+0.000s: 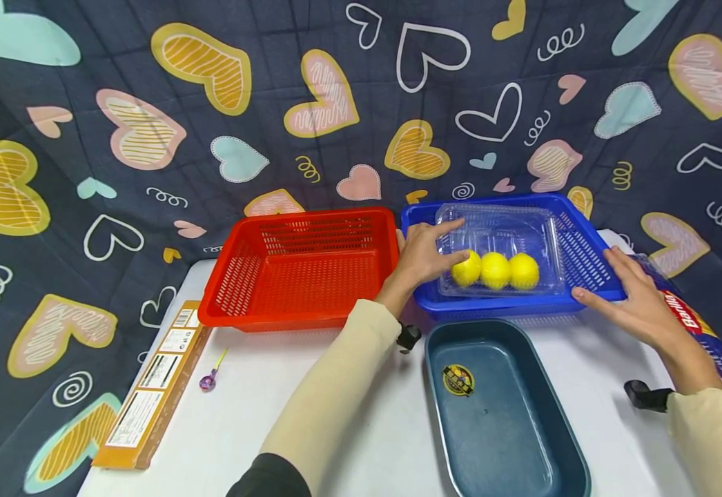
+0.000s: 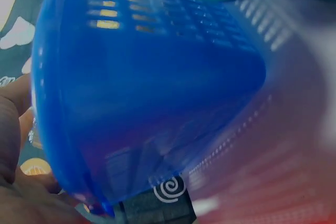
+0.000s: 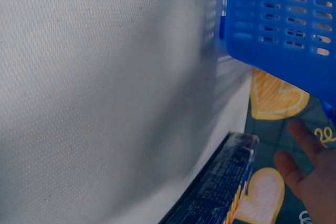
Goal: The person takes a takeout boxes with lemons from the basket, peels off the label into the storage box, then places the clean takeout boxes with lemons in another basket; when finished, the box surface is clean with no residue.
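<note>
A clear plastic box (image 1: 504, 231) sits within the blue basket (image 1: 584, 248). Three round yellow things (image 1: 495, 270), lemon-like, show in a row at its front. My left hand (image 1: 420, 257) is at the left end of the box, thumb and forefinger stretched out over its edge; the left wrist view shows part of that hand beside the basket's blue rim (image 2: 44, 103). At the basket's right corner is my right hand (image 1: 643, 304), its fingers spread and holding nothing. In the right wrist view, the right hand's fingers (image 3: 304, 156) appear apart from the basket wall (image 3: 278, 45).
Left of the blue basket stands a red basket (image 1: 317, 276). A dark blue-grey tray (image 1: 491, 428) lies in front. A lollipop (image 1: 209, 378) and a long orange-brown box (image 1: 156, 386) are farther left. A blue spaghetti pack (image 1: 703, 331) lies at right, partly behind the right arm.
</note>
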A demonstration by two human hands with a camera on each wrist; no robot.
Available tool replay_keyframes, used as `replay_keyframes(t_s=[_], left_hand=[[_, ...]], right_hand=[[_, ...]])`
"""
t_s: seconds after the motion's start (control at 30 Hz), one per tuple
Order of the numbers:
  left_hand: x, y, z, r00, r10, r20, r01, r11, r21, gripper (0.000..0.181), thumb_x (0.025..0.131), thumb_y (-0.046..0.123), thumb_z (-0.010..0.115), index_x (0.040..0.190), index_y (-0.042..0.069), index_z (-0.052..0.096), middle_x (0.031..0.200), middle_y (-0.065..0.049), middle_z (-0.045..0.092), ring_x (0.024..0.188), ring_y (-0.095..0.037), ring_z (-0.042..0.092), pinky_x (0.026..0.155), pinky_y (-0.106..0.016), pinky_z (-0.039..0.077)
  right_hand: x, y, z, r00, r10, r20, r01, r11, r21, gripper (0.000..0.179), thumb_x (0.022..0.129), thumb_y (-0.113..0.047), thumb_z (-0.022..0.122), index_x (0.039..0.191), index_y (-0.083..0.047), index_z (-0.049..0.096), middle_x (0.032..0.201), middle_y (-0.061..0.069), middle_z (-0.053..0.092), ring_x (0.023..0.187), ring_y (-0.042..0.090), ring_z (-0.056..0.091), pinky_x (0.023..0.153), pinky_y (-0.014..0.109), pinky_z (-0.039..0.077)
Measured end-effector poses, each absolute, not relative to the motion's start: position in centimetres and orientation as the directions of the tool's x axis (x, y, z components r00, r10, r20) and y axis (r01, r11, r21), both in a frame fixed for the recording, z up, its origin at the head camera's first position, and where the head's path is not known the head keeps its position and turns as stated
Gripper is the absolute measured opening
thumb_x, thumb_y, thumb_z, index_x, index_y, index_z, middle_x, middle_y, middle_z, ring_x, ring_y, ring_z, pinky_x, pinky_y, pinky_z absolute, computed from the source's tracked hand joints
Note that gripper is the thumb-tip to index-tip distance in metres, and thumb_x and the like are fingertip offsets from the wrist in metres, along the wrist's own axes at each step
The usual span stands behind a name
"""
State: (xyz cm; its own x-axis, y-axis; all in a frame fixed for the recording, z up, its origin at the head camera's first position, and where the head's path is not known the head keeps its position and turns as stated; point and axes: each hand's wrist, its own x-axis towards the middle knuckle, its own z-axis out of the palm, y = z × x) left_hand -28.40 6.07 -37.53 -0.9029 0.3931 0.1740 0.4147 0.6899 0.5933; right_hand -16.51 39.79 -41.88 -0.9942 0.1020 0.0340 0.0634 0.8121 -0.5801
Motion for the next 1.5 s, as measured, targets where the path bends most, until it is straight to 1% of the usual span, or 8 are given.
replay_keyframes(t_s=[0.07,0.1,0.33,0.57,0.87,1.07,1.37,1.5], left_hand=[[-28.5,5.9,-37.3,-0.910,0.388,0.143,0.395,0.711,0.583,0.060,0.090,0.042,0.075,0.147,0.042,0.053,0.138,0.000,0.064,0.142,-0.025,0.040,0.123,-0.071,0.001],[-28.6,5.8,-37.3,-0.911,0.391,0.129,0.389,0.713,0.584,0.061,0.090,0.043,0.074,0.147,0.043,0.052,0.140,0.000,0.063,0.145,-0.026,0.037,0.122,-0.072,-0.002],[-29.5,4.3,-37.4,-0.900,0.435,0.030,0.376,0.740,0.558,0.064,0.092,0.045,0.071,0.151,0.042,0.047,0.157,0.002,0.051,0.159,-0.038,0.013,0.121,-0.071,-0.010],[-30.3,3.5,-37.7,-0.882,0.471,0.007,0.415,0.770,0.484,0.067,0.092,0.048,0.069,0.153,0.042,0.043,0.162,0.003,0.043,0.160,-0.038,0.008,0.121,-0.071,-0.011],[-30.8,3.1,-38.0,-0.880,0.474,0.010,0.419,0.767,0.487,0.071,0.092,0.050,0.068,0.156,0.040,0.039,0.166,-0.005,0.036,0.160,-0.040,0.006,0.122,-0.070,-0.010],[-30.9,2.8,-38.0,-0.888,0.459,0.018,0.401,0.755,0.520,0.072,0.092,0.049,0.070,0.156,0.039,0.040,0.164,-0.003,0.041,0.158,-0.044,0.009,0.124,-0.068,-0.006],[-30.1,2.0,-37.4,-0.873,0.487,-0.001,0.400,0.718,0.570,0.073,0.092,0.045,0.071,0.156,0.038,0.039,0.165,-0.009,0.037,0.158,-0.046,0.008,0.125,-0.066,-0.002],[-29.2,1.7,-36.8,-0.861,0.509,-0.021,0.395,0.693,0.603,0.072,0.093,0.042,0.070,0.157,0.039,0.037,0.166,-0.004,0.036,0.158,-0.045,0.007,0.125,-0.065,-0.004]], right_hand=[[-16.5,39.9,-41.9,-0.994,0.104,0.033,0.065,0.811,-0.581,0.104,0.093,-0.055,0.062,0.164,-0.014,-0.003,0.170,0.022,-0.010,0.151,0.059,-0.005,0.108,0.086,0.004],[-16.5,39.9,-41.9,-0.994,0.105,0.034,0.066,0.811,-0.581,0.104,0.093,-0.055,0.062,0.164,-0.014,-0.003,0.170,0.022,-0.009,0.152,0.058,-0.005,0.108,0.086,0.004],[-16.5,39.9,-41.8,-0.993,0.110,0.034,0.070,0.806,-0.587,0.104,0.093,-0.055,0.062,0.164,-0.012,-0.002,0.170,0.022,-0.010,0.152,0.058,-0.005,0.110,0.085,0.003],[-16.6,39.6,-41.9,-0.993,0.114,0.023,0.079,0.809,-0.583,0.105,0.094,-0.055,0.061,0.164,-0.011,-0.003,0.170,0.022,-0.011,0.152,0.057,-0.006,0.110,0.084,0.003],[-16.6,39.6,-41.9,-0.993,0.115,0.024,0.079,0.809,-0.582,0.105,0.094,-0.054,0.062,0.164,-0.011,-0.002,0.170,0.022,-0.010,0.152,0.057,-0.006,0.111,0.084,0.003],[-16.5,39.7,-41.9,-0.994,0.105,0.039,0.063,0.811,-0.581,0.103,0.094,-0.053,0.062,0.164,-0.009,-0.001,0.170,0.022,-0.009,0.152,0.057,-0.004,0.111,0.084,0.004],[-16.5,39.5,-41.8,-0.995,0.088,0.044,0.045,0.804,-0.593,0.103,0.094,-0.052,0.063,0.164,-0.009,-0.001,0.170,0.023,-0.008,0.153,0.057,-0.004,0.112,0.083,0.004],[-16.3,39.8,-41.7,-0.995,0.087,0.041,0.046,0.805,-0.592,0.103,0.095,-0.052,0.062,0.164,-0.010,-0.001,0.170,0.023,-0.009,0.152,0.057,-0.005,0.111,0.084,0.003]])
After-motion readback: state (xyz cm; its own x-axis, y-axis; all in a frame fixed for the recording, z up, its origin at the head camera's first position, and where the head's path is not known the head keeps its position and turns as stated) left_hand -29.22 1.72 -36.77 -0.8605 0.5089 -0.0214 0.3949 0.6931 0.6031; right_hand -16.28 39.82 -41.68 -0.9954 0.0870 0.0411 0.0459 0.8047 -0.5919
